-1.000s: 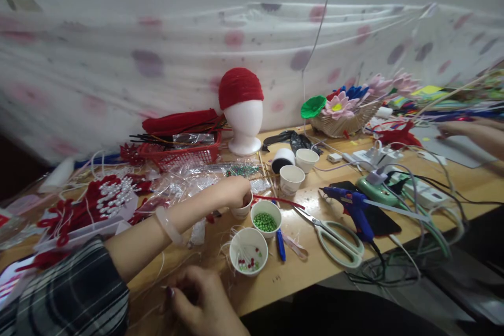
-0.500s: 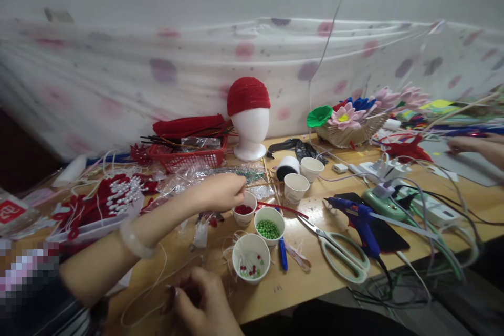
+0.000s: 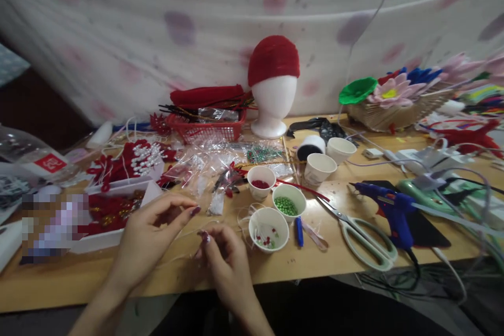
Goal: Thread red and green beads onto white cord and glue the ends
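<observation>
My left hand [image 3: 151, 236] is over the table's near left part, thumb and forefinger pinched together; anything between them is too small to make out. To its right my right hand [image 3: 225, 260] is curled, with its fingertips closed on a thin pale thread [image 3: 179, 256] that trails leftward. The two hands are apart. Just beyond my right hand stands a paper cup [image 3: 269, 229] holding red and green beads with thin pale strands. Behind it are a cup of green beads [image 3: 289, 201] and a cup of dark red beads [image 3: 261, 182].
Scissors [image 3: 364, 241], a blue glue gun [image 3: 388, 207], a blue pen [image 3: 300, 232] and two more paper cups [image 3: 321, 169] lie to the right. Behind are a foam head in a red cover [image 3: 274, 105] and a red basket [image 3: 208, 130]. A white box [image 3: 102, 241] stands left.
My left hand has left the cup of red beads and come back near my right hand. The view has tilted downward and turned left. My right hand stays closed.
</observation>
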A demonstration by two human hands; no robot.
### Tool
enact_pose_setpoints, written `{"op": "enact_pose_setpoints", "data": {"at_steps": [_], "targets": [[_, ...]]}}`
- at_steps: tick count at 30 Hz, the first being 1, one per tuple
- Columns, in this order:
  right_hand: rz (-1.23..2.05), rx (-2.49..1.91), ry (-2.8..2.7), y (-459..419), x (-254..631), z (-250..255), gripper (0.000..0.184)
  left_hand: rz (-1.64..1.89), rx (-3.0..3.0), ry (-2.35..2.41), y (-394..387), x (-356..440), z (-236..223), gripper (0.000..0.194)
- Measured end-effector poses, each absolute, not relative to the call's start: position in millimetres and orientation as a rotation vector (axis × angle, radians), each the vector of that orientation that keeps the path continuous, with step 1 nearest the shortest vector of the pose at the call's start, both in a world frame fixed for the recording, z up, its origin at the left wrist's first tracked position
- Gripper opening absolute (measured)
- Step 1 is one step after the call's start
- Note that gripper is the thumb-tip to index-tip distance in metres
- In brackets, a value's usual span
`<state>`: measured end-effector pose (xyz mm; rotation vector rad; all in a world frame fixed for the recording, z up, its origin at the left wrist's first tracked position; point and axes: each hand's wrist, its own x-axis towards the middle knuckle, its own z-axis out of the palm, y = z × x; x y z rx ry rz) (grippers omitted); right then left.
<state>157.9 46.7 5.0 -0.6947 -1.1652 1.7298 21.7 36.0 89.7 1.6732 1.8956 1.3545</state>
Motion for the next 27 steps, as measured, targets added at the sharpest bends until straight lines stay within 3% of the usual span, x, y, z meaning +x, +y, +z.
{"op": "enact_pose_setpoints", "data": {"at_steps": [5,10,18,27], "targets": [[1.693,-0.694,-1.181,45,158,2,0.03,1.332,1.379,1.668,30,15,54,0.023],[1.652,-0.722,-1.205,46,158,1,0.024,1.322,1.472,1.538,33,22,51,0.01],[1.639,-0.749,-1.199,45,159,3,0.021,1.382,1.32,1.517,30,24,38,0.009],[1.585,-0.755,-1.149,46,157,5,0.016,1.318,0.425,1.106,33,42,33,0.039]]}}
